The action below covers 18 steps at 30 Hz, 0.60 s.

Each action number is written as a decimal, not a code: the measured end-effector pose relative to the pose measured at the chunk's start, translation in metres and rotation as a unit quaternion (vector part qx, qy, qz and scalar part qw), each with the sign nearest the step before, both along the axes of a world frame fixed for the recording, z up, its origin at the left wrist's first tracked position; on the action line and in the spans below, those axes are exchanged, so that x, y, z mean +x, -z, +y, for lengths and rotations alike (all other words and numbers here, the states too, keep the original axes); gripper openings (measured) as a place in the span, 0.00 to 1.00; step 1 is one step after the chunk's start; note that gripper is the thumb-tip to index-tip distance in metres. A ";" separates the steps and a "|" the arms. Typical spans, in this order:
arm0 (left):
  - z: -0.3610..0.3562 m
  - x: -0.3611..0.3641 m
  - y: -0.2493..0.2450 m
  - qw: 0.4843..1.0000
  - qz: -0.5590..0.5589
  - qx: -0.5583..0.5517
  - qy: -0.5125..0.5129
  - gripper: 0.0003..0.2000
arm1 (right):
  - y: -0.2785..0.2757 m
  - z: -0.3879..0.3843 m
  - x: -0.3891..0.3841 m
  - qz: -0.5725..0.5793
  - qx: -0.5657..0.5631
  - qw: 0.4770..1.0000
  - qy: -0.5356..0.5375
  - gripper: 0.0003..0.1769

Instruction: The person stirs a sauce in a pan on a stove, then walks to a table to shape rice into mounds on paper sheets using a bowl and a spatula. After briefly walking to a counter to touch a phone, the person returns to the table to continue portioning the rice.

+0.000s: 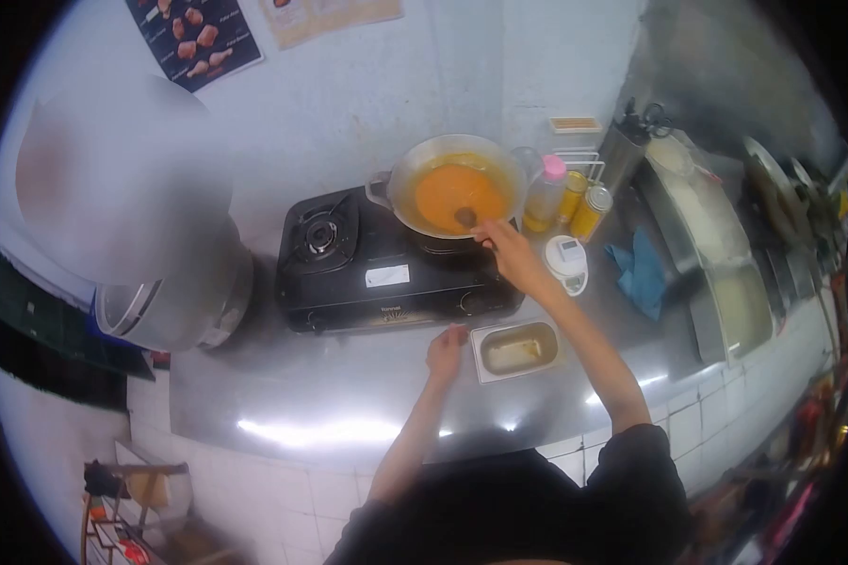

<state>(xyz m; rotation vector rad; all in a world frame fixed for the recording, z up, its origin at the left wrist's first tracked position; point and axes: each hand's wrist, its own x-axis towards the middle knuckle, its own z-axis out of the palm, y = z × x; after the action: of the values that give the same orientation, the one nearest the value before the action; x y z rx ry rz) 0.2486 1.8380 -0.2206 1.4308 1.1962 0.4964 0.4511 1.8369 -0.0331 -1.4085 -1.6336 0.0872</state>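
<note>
Right hand (507, 249) grips the utensil (465, 217) (well beyond the left hand (447, 353)).

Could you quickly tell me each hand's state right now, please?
Left hand: seems curled beside the metal container; whether it holds anything cannot be told.
Right hand: closed, holding a dark ladle in the pan.
</note>
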 end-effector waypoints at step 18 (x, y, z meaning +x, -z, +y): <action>-0.053 -0.268 0.022 0.992 -0.102 0.071 -0.023 0.14 | -0.033 -0.094 -0.097 0.182 0.282 0.908 0.250 0.11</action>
<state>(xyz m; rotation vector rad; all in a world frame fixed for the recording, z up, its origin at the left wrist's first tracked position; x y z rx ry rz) -0.0195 1.7854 -0.2426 1.4362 1.0486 0.7541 0.3541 1.7434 0.0003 -1.2137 -0.8543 -0.3741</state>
